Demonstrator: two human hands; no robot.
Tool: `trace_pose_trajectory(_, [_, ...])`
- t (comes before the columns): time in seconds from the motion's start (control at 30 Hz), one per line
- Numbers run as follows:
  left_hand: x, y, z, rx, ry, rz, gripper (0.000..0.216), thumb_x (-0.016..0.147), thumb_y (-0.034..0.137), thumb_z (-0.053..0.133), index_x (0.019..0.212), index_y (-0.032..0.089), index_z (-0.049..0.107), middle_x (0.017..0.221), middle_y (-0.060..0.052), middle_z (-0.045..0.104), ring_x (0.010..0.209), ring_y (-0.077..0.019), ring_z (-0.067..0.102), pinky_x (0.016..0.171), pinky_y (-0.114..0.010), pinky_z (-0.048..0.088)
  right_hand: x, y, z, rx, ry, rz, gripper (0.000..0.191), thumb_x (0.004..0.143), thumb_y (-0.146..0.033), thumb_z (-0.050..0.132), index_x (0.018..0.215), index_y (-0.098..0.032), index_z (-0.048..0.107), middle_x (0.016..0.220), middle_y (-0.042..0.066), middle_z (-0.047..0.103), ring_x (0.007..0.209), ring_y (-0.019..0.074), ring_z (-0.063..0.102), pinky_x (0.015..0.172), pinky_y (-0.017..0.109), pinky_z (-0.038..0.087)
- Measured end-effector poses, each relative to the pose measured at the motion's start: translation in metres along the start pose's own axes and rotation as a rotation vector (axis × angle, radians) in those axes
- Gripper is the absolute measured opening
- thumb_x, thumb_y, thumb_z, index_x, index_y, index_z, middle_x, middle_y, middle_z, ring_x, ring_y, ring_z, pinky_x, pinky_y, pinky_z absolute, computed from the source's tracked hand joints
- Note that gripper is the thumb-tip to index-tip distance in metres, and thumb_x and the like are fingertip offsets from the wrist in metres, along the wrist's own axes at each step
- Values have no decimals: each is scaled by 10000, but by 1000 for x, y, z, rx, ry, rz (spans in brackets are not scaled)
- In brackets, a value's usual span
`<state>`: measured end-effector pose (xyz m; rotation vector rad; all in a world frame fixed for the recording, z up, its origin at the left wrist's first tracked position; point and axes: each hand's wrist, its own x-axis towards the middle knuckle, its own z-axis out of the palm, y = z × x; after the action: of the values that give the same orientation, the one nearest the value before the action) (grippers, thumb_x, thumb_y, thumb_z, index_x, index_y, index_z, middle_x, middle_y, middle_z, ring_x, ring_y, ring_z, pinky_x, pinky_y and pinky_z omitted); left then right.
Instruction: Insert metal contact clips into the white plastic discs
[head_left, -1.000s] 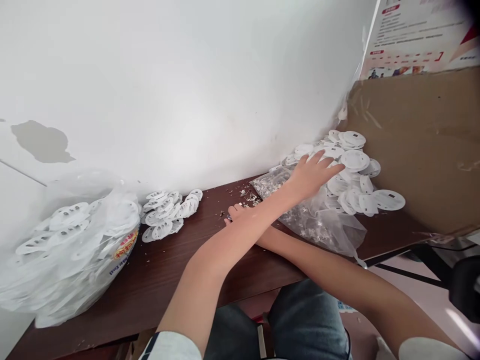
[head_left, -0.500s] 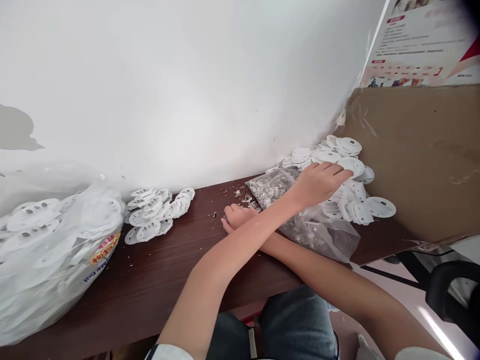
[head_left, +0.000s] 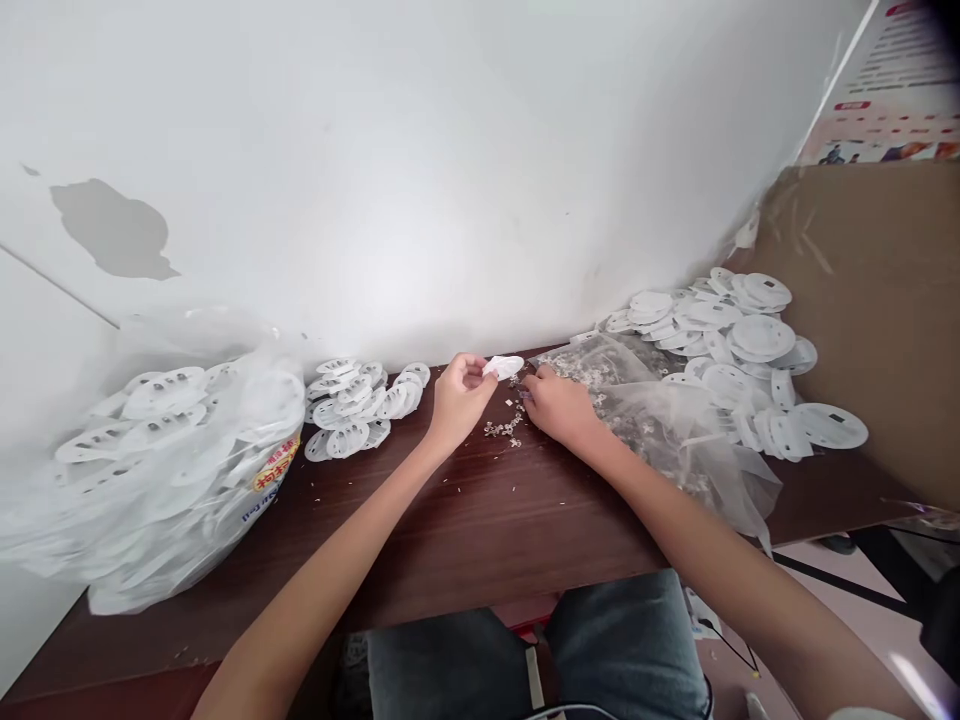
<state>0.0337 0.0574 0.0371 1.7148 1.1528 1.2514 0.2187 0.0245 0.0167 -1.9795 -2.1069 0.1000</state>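
My left hand (head_left: 459, 392) is closed on a white plastic disc (head_left: 504, 366), held just above the dark wooden table (head_left: 465, 530) near the wall. My right hand (head_left: 556, 404) rests beside it with its fingers curled over a scatter of small metal clips (head_left: 504, 428) on the table; what its fingertips pinch is too small to make out. A clear plastic bag of the same small clips (head_left: 660, 420) lies just right of that hand.
A heap of white discs (head_left: 739, 345) lies at the right against a cardboard sheet (head_left: 877, 300). A smaller pile of slotted white discs (head_left: 360, 405) sits left of my hands. A big plastic bag of discs (head_left: 157, 450) fills the left end. White wall behind.
My left hand has pulled back from the right heap with one disc and uncrossed from over my right arm. My right hand has shifted to the loose clips.
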Motion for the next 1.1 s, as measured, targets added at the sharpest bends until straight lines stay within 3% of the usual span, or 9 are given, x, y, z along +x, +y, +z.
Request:
trace_pose_trajectory(0.2, [-10, -32, -20, -114, -15, -157, 343, 844, 420, 823, 990, 202, 603, 959, -51, 761, 876, -214, 799, 707, -273, 539, -2, -5, 5, -99, -7, -18, 292, 1062, -253, 460, 1167, -182, 722, 1223, 165, 660, 966, 284, 718, 756, 353, 502])
trace_pose_trajectory(0.37, [-19, -33, -24, -121, -142, -171, 424, 799, 465, 881, 975, 205, 596, 927, -52, 778, 868, -221, 801, 730, -289, 545, -2, -3, 3, -102, -15, -8, 277, 1050, -259, 490, 1186, -166, 713, 1226, 176, 653, 992, 308, 720, 752, 367, 507])
trace_pose_trajectory(0.63, [-19, -37, -26, -206, -179, -231, 491, 743, 445, 942, 886, 193, 546, 803, -26, 764, 783, -190, 790, 686, -256, 542, -4, -1, -2, -53, -22, 35, 257, 1030, -188, 476, 1174, -175, 689, 1187, 183, 663, 913, 309, 714, 739, 385, 487])
trace_pose_trajectory(0.77, [-18, -37, -27, -323, -186, -315, 503, 710, 402, 976, 869, 182, 552, 812, -26, 775, 796, -159, 790, 690, -214, 553, 0, 5, -2, 232, 87, 3, 172, 1033, -224, 511, 1045, -184, 678, 1055, 141, 712, 890, 271, 672, 733, 356, 453])
trace_pose_trajectory(0.9, [-17, -38, -26, -539, -135, -403, 526, 650, 358, 1013, 841, 178, 557, 849, -8, 780, 778, -132, 785, 681, -190, 577, 5, 6, -5, 856, 186, 27, 144, 998, -313, 600, 942, -197, 665, 921, 60, 709, 789, 195, 609, 717, 320, 451])
trace_pose_trajectory(1.0, [-18, -38, -24, -616, -150, -415, 518, 640, 341, 1019, 850, 173, 577, 858, -13, 788, 756, -118, 777, 674, -182, 584, 4, 2, -10, 1241, -11, -10, 270, 916, -471, 728, 983, -210, 708, 776, -13, 625, 577, 121, 427, 564, 282, 356])
trace_pose_trajectory(1.1, [-21, -37, -22, -612, -189, -409, 507, 653, 354, 1014, 872, 169, 595, 856, -22, 793, 730, -115, 767, 653, -185, 575, -1, -4, -14, 1344, -140, -78, 383, 821, -561, 820, 948, -210, 734, 664, -50, 531, 548, 100, 341, 529, 267, 289])
